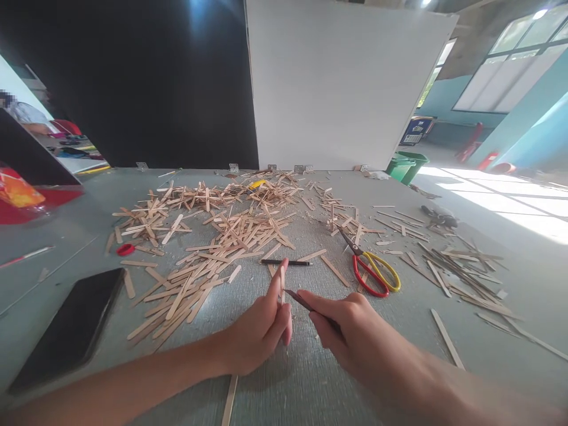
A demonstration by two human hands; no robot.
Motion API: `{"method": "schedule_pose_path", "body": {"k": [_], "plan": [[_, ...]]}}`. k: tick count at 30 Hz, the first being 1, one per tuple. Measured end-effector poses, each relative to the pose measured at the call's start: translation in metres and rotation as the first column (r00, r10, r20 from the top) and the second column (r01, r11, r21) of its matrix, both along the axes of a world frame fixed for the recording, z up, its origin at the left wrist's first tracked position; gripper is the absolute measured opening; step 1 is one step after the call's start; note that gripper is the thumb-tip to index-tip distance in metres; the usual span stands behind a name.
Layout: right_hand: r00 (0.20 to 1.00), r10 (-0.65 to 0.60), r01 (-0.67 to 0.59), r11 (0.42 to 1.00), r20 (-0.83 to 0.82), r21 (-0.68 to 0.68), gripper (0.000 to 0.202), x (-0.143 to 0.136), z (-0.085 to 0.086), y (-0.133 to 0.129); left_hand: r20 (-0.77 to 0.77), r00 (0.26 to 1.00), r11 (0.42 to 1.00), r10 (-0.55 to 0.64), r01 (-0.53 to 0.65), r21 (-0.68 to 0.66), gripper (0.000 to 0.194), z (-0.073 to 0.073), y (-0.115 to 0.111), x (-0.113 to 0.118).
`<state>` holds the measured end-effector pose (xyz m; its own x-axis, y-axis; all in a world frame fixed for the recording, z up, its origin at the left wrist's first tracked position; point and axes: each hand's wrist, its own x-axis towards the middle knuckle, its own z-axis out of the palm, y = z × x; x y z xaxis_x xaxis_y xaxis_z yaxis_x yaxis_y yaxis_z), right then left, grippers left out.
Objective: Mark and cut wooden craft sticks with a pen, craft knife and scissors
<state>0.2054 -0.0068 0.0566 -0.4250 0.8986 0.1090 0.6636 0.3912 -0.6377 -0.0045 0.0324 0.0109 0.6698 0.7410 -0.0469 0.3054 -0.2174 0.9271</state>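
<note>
Near the middle of the head view, my left hand (261,322) pinches a small wooden stick (282,286) upright between thumb and fingers. My right hand (350,325) grips a dark, thin knife (304,300), its tip touching or very close to the stick. A black pen (286,262) lies on the grey table just beyond my hands. Scissors (377,273) with one red and one yellow handle rest to the right of the pen. A large pile of wooden sticks (239,234) spreads beyond and to the left of my left hand.
A black phone (68,328) lies at the left, near a red ring (125,249). More sticks and thin strips (465,272) are scattered on the right. Black and white panels (337,89) stand behind the grey table (275,396). A person (29,115) is at the far left.
</note>
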Motion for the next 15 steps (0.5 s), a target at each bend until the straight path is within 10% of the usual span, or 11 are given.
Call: {"method": "schedule_pose_path", "body": {"k": [8,15], "plan": [[0.995,-0.019,0.007,0.992,0.099,0.122,0.043,-0.012,-0.032,-0.009,0.048,0.999,0.998,0.013,-0.016,0.054,0.069,-0.013,0.003,0.001],[0.995,-0.033,0.033,0.999,0.096,-0.002,0.029,-0.004,0.007,-0.006,-0.080,0.997,1.000,-0.025,0.025,0.009,0.067,-0.007,-0.001,0.000]]}}
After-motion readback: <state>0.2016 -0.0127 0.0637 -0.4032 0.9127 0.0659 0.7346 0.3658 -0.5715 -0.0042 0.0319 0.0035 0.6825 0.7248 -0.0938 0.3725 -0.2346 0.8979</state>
